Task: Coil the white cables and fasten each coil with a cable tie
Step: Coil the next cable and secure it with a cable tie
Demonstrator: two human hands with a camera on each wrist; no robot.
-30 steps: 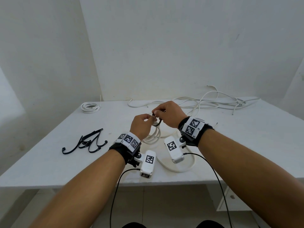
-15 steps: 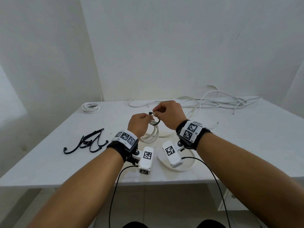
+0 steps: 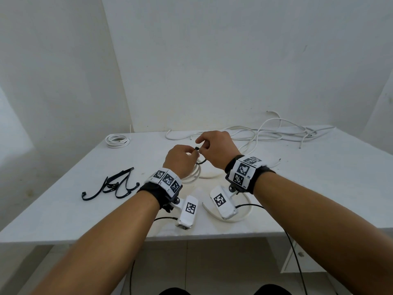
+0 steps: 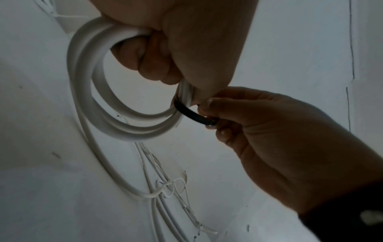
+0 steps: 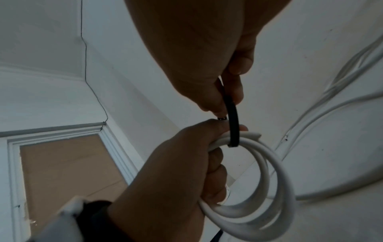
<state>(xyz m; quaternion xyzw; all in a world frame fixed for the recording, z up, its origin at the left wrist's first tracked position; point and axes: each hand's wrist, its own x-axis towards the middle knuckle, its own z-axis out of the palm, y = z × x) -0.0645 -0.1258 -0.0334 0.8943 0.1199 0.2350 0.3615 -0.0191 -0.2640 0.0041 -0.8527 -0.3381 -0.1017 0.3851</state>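
My left hand [image 3: 180, 158] grips a coil of white cable [image 3: 194, 174] above the middle of the table [image 3: 63, 205]; its fingers curl round the coil [image 4: 87, 85] in the left wrist view. A black cable tie [image 4: 191, 114] loops round the coil's strands. My right hand [image 3: 214, 149] pinches the tie [image 5: 232, 114] just above the coil [image 5: 275, 188], close against my left thumb. The tie [image 3: 201, 161] shows as a small black loop between the two hands in the head view.
Several spare black cable ties [image 3: 114, 185] lie on the table's left side. A finished white coil [image 3: 117, 140] sits at the far left corner. Loose white cables [image 3: 276, 133] sprawl along the back edge. One cable strand [image 3: 229, 218] curves near the front edge.
Both hands have lifted slightly and shifted away from me with the coil. The right hand has drawn the tie into a smaller loop round the strands.
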